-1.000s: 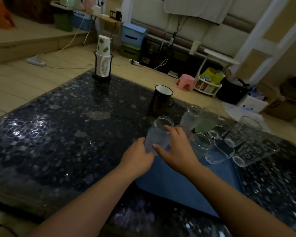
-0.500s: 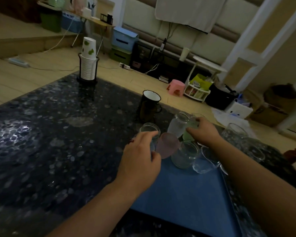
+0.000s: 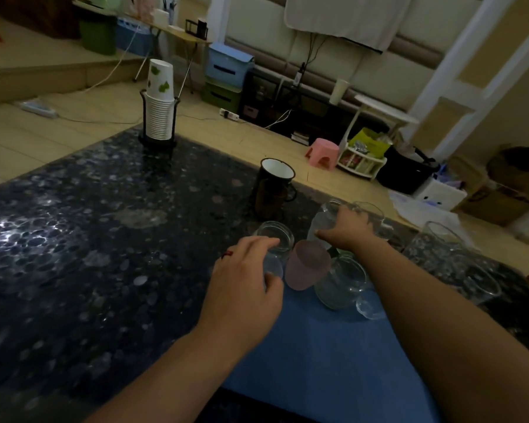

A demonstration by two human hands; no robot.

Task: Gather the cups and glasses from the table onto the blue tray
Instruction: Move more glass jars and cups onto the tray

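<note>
The blue tray [image 3: 324,355] lies on the dark pebbled table in front of me. At its far left corner stands a clear glass jar [image 3: 274,239], and my left hand [image 3: 245,285] wraps around its near side. Beside the jar sit a frosted pink cup [image 3: 307,267] and a clear glass mug [image 3: 341,280]. My right hand [image 3: 345,232] reaches over them and grips a frosted white glass [image 3: 319,222] at the tray's far edge. A dark mug [image 3: 271,189] with a white inside stands on the table beyond the tray.
Large clear glasses [image 3: 440,251] stand on the table right of the tray. A rack of stacked paper cups [image 3: 159,114] stands at the table's far left corner. Beyond the table edge are a wooden floor, a pink stool [image 3: 322,151] and storage boxes.
My left hand stayed on the clear jar while my right hand left it and reached farther back to the frosted white glass. My view moved closer.
</note>
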